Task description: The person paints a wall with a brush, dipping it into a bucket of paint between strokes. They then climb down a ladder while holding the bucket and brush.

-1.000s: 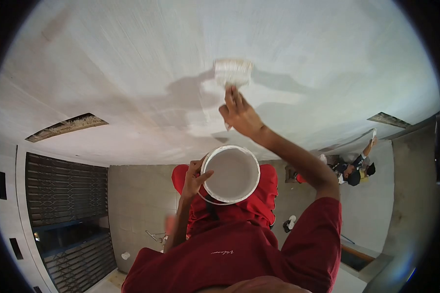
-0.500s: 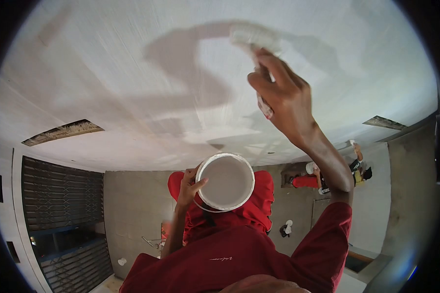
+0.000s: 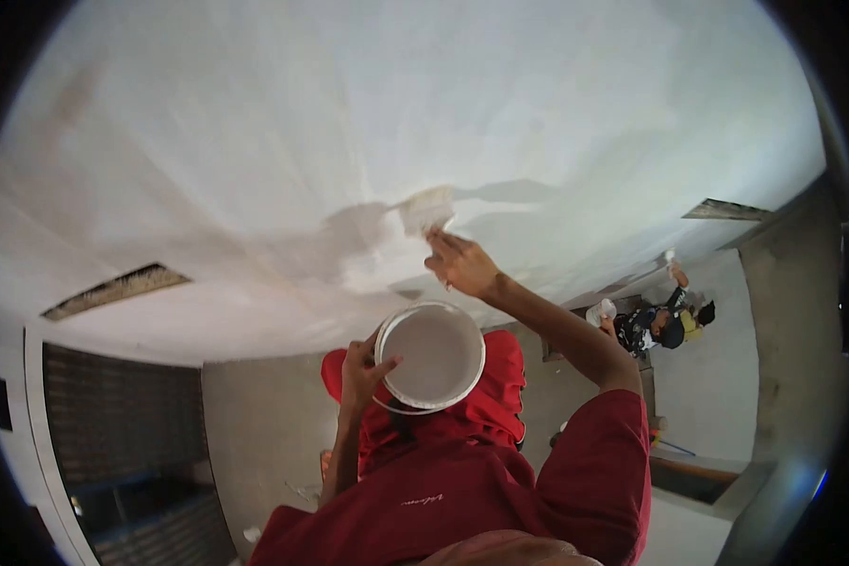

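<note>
At the pale wall (image 3: 557, 104), our left hand (image 3: 360, 372) clasps the bucket (image 3: 481, 358), thumb over its rim; the brush (image 3: 428, 209) (bristles apparently touching the plaster) sits pinched between our right hand's (image 3: 462, 264) fingers. We judge this mid-stroke; the next move calls for even pressure.

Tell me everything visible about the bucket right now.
The bucket is round and whitish, plastic by its look, with a white rim and a thin handle along its near side. Its open mouth faces the camera, showing a greyish interior; its fill level is unclear. The left hand grips its left side, thumb over the rim. Red trousers show beyond; whether it rests on them cannot be told.
</note>
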The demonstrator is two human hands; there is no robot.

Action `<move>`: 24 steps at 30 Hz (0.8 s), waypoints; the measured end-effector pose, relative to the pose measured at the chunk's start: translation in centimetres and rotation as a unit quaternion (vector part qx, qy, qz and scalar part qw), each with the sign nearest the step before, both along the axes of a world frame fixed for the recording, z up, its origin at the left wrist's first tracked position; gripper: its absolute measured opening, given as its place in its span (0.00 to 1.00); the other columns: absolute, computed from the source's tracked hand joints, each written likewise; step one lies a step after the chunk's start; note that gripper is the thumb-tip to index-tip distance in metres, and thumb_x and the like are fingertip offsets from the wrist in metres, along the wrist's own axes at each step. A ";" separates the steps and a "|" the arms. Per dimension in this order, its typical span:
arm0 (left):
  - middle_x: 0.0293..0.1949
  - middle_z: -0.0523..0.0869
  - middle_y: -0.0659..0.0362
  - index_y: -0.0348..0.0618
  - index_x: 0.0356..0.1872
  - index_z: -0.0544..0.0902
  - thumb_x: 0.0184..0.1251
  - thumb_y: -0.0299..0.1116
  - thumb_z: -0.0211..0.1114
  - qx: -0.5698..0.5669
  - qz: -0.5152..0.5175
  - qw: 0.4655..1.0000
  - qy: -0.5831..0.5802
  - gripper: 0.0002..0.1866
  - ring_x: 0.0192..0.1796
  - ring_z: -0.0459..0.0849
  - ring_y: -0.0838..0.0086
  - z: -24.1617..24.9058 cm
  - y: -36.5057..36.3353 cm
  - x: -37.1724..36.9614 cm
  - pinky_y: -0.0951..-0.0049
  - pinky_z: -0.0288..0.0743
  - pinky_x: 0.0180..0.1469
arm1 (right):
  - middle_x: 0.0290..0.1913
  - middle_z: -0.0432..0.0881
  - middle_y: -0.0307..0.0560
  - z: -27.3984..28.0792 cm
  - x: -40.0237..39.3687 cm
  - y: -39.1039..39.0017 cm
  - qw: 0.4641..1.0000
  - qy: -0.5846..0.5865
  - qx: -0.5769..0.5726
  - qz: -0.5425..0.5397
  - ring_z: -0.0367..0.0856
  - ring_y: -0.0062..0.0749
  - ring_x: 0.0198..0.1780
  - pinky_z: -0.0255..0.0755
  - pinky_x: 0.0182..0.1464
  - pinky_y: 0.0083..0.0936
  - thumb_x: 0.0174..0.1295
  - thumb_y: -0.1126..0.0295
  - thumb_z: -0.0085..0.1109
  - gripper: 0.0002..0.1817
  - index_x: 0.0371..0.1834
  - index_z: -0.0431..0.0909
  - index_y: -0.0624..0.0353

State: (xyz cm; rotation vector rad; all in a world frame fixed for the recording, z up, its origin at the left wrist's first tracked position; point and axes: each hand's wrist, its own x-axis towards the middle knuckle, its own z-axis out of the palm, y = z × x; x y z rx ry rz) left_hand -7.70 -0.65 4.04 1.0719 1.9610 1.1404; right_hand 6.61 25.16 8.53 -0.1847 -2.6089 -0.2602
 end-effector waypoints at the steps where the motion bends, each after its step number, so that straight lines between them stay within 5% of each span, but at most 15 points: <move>1: 0.30 0.69 0.61 0.53 0.63 0.79 0.47 0.41 0.78 -0.022 0.000 0.999 0.033 0.36 0.32 0.71 0.75 0.5 -0.1 0.1 0.72 0.71 0.37 | 0.56 0.77 0.54 0.5 0.7 -0.1 0.998 -0.005 -0.056 -0.010 0.81 0.41 0.53 0.80 0.46 0.33 0.46 0.72 0.63 0.07 0.27 0.74 0.57; 6: 0.27 0.69 0.59 0.52 0.62 0.79 0.44 0.46 0.80 -0.026 0.026 0.994 0.102 0.38 0.28 0.70 0.72 1.0 -0.1 1.0 0.68 0.69 0.31 | 0.36 0.84 0.46 7.0 5.6 -3.2 0.949 0.108 -0.295 -0.037 0.83 0.42 0.37 0.76 0.36 0.33 0.53 0.78 0.64 0.07 0.36 0.80 0.60; 7: 0.28 0.70 0.59 0.52 0.62 0.79 0.44 0.46 0.80 -0.025 0.037 0.995 0.092 0.39 0.28 0.71 0.72 1.0 -0.3 1.1 0.67 0.69 0.32 | 0.33 0.83 0.48 9.0 6.7 -4.5 0.918 0.094 -0.379 -0.070 0.82 0.43 0.34 0.75 0.36 0.30 0.55 0.79 0.65 0.06 0.36 0.80 0.63; 9: 0.29 0.72 0.58 0.50 0.62 0.79 0.44 0.48 0.80 -0.014 0.053 0.995 0.079 0.39 0.29 0.72 0.71 1.4 -0.6 0.9 0.67 0.70 0.33 | 0.35 0.86 0.47 11.6 8.5 -6.6 0.826 0.062 -0.553 -0.091 0.84 0.27 0.37 0.77 0.41 0.24 0.55 0.81 0.65 0.06 0.36 0.82 0.64; 11: 0.30 0.74 0.57 0.49 0.61 0.79 0.45 0.49 0.80 -0.004 0.042 0.996 0.073 0.39 0.30 0.73 0.71 1.6 -1.0 0.5 0.67 0.71 0.34 | 0.35 0.87 0.47 11.3 8.7 -8.0 0.753 0.043 -0.655 -0.040 0.84 0.24 0.38 0.77 0.43 0.21 0.56 0.81 0.66 0.07 0.38 0.83 0.64; 15: 0.30 0.74 0.58 0.47 0.61 0.79 0.46 0.48 0.79 0.028 0.049 0.997 0.047 0.38 0.31 0.73 0.73 0.6 -1.0 -0.1 0.69 0.70 0.35 | 0.35 0.87 0.46 9.2 7.8 -10.1 0.775 -0.056 -0.629 0.013 0.85 0.28 0.39 0.78 0.44 0.23 0.56 0.80 0.66 0.09 0.40 0.84 0.64; 18: 0.29 0.71 0.61 0.46 0.62 0.79 0.50 0.45 0.78 -0.008 0.032 0.998 0.053 0.36 0.30 0.69 0.76 0.9 -0.9 0.1 0.71 0.67 0.33 | 0.36 0.85 0.48 10.0 9.6 -8.6 0.835 0.035 -0.536 0.116 0.85 0.38 0.36 0.78 0.40 0.27 0.54 0.83 0.62 0.10 0.39 0.82 0.63; 22: 0.27 0.68 0.65 0.44 0.62 0.78 0.53 0.40 0.76 0.010 0.042 0.999 0.027 0.33 0.29 0.64 0.78 -0.1 -0.2 -0.4 0.73 0.61 0.30 | 0.50 0.83 0.55 15.2 11.2 -5.4 0.944 0.171 -0.282 0.007 0.84 0.46 0.46 0.81 0.45 0.30 0.48 0.86 0.62 0.18 0.44 0.83 0.62; 23: 0.27 0.67 0.65 0.44 0.62 0.78 0.54 0.38 0.76 0.014 0.047 0.999 0.023 0.32 0.29 0.63 0.78 -0.3 -0.9 -0.4 0.74 0.60 0.30 | 0.53 0.82 0.58 15.6 11.3 -4.7 0.927 0.208 -0.305 -0.062 0.84 0.49 0.51 0.81 0.48 0.31 0.48 0.87 0.62 0.17 0.42 0.84 0.62; 24: 0.27 0.67 0.66 0.44 0.62 0.78 0.54 0.37 0.76 0.012 0.047 0.999 0.014 0.32 0.29 0.63 0.79 -0.4 -1.2 -0.4 0.74 0.60 0.30 | 0.56 0.80 0.60 16.8 10.3 -3.0 0.944 0.259 -0.202 -0.041 0.81 0.52 0.56 0.82 0.49 0.33 0.49 0.86 0.61 0.16 0.42 0.84 0.62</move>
